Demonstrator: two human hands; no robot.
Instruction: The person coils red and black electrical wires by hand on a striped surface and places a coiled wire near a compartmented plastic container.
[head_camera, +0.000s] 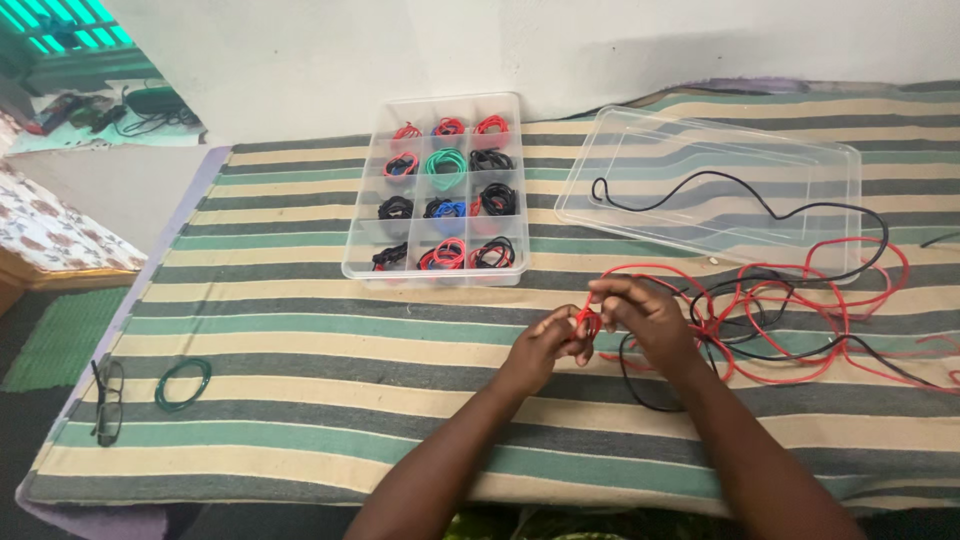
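Observation:
My left hand and my right hand meet over the striped cloth, both pinching a small coil of red wire between the fingertips. The red wire runs off to the right into a loose tangle mixed with a black wire. A clear compartment box holding small coils of red, black, blue and green wire sits beyond my hands, a little to the left.
A clear plastic lid lies at the back right, partly under the wires. A green wire coil and a pair of glasses lie near the left edge of the striped cloth. A wall runs behind.

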